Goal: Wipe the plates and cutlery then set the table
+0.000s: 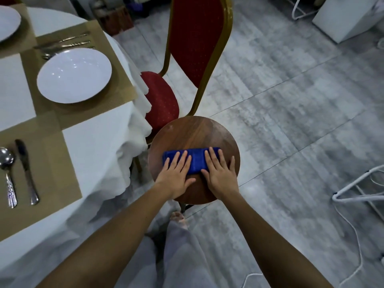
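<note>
Two hands, left hand [176, 173] and right hand [220, 173], are pressing flat on a folded blue cloth [195, 161], fingers straight and slightly spread. The cloth is lying on a round wooden stool [193, 134]. At left, a white plate [74, 75] is sitting on a placemat [122, 84] on the bench [91, 146]. A spoon [7, 173] and knife [26, 169] are lying side by side on a nearer mat.

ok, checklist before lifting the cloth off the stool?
1. Blue cloth folded, fully on the stool: ok.
2. Left hand and right hand gripping it: not ok, both press flat.
3. Plate set on its placemat, cutlery beside it: ok.
4. Near placemat complete: cannot tell; spoon and knife show, no plate, mat runs off frame.
5. Plate wiped clean: cannot tell.
</note>
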Tool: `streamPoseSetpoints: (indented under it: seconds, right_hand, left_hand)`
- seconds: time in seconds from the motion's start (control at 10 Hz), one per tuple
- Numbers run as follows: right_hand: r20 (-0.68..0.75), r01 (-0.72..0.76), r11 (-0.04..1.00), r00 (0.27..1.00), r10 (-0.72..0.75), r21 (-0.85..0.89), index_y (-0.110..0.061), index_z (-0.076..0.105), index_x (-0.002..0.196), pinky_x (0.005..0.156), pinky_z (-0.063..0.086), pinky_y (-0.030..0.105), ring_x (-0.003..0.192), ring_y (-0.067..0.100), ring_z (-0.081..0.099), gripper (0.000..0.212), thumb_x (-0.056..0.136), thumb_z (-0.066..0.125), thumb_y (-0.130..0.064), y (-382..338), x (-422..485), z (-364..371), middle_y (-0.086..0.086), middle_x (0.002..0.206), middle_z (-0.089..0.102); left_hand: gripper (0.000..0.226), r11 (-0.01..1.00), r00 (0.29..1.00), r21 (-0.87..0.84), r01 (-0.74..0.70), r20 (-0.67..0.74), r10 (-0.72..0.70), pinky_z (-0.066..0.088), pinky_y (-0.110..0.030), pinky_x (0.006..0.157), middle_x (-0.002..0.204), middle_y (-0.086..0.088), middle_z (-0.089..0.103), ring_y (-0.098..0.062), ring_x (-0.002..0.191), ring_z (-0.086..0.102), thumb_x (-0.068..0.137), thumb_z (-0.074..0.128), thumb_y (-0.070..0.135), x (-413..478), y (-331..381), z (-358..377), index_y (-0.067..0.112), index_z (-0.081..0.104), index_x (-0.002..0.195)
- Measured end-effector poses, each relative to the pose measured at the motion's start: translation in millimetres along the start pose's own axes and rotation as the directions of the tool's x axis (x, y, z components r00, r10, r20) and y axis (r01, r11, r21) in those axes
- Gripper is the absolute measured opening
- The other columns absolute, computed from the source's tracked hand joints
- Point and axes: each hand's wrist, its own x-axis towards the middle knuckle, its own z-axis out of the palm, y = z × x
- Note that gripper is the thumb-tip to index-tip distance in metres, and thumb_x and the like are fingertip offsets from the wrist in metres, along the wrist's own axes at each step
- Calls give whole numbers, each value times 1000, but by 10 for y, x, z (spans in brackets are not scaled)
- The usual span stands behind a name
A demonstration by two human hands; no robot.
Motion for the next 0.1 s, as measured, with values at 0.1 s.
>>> streamPoseSetpoints:
  seconds: [0.1]
  right_hand:
    - [39, -23, 1000, 999, 23, -7, -23, -2, 153, 114, -11, 52, 148, 19, -9, 74, 87, -13, -55, -52, 19, -167, -5, 161, -3]
  left_hand:
    - [71, 1000, 1000, 21, -2, -5, 2, -3, -44, 118, 160, -6, -13, -23, 147, -11, 99, 18, 53, -46, -63, -147, 11, -8, 151]
